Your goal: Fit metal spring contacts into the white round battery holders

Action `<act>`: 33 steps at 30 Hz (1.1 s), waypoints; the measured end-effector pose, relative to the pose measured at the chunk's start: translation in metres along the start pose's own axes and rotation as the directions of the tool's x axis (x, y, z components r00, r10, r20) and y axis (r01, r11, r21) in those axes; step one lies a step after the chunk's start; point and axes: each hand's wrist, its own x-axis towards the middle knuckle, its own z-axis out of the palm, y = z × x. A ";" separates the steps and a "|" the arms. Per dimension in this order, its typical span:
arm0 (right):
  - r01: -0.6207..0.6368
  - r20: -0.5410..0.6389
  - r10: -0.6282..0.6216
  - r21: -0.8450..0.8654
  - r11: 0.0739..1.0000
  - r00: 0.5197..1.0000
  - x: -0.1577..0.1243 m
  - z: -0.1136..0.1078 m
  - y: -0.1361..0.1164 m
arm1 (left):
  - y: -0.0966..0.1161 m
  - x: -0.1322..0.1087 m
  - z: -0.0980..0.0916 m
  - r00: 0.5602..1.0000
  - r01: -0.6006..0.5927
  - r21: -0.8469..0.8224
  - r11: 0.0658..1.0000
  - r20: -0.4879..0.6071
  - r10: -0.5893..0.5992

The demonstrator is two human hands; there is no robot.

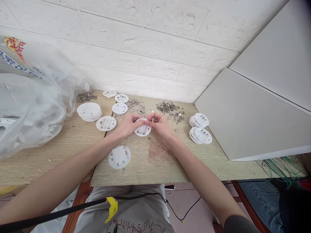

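A round white plastic battery holder (143, 129) sits between both hands just above the wooden table (150, 165). My left hand (128, 124) grips its left edge with curled fingers. My right hand (159, 124) pinches its upper right edge, where a small metal piece (153, 116) sticks up. Another white disc (119, 156) lies flat on the table nearer to me. Piles of small metal contacts (170, 108) lie just behind my hands.
Two stacks of white discs (200, 129) lie at the right, and a stack (89, 111) plus loose discs at the left. A large clear plastic bag (31, 100) fills the far left. A grey panel (255, 119) stands at the right. Green wires (282, 165) hang off the table's right edge.
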 end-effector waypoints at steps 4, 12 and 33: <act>0.006 -0.002 -0.006 -0.005 1.000 1.000 0.001 -0.001 0.001 | -0.002 0.001 0.000 1.000 -0.015 0.005 1.000 0.002 0.015; 0.016 0.022 -0.016 0.008 1.000 1.000 0.003 -0.004 0.001 | -0.002 0.001 -0.001 1.000 -0.020 0.003 1.000 -0.010 0.020; 0.065 0.031 -0.061 -0.124 0.990 0.998 -0.002 -0.002 -0.004 | 0.004 -0.001 0.001 0.997 -0.028 0.075 0.997 -0.065 0.033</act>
